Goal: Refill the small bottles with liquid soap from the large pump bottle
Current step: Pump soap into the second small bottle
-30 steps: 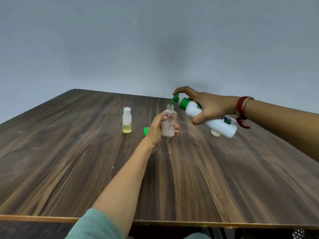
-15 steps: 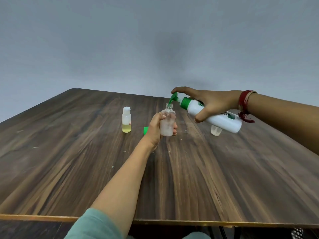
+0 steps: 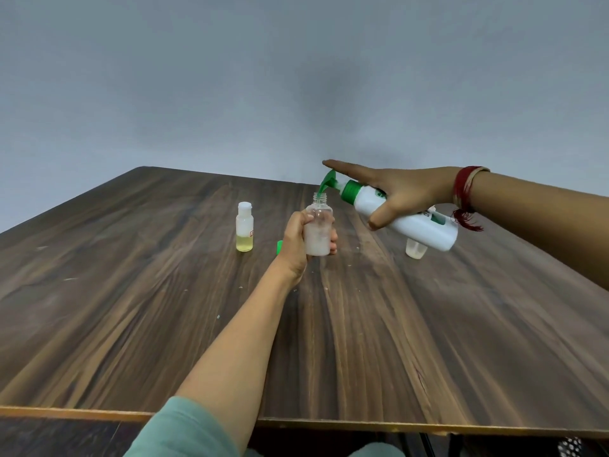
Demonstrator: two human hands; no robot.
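The left hand (image 3: 298, 245) grips the open bottle (image 3: 318, 230) with fingers wrapped round its body. It holds the bottle upright over the middle of the counter (image 3: 131, 291), toward the far edge. Whether the base touches the counter cannot be told. Whitish liquid fills the lower part of the bottle.

The right hand (image 3: 405, 192) holds the pump bottle (image 3: 412, 222) tilted, thumb curled under the body, index finger stretched straight over the green pump head. The nozzle (image 3: 326, 181) sits at the mouth of the open bottle.

The capped bottle (image 3: 244, 227) stands upright left of the left hand, apart from it, with yellow liquid at the bottom. The green cap (image 3: 279, 247) lies just behind the left hand, mostly hidden. A small container (image 3: 416, 250) stands under the pump bottle, partly hidden.
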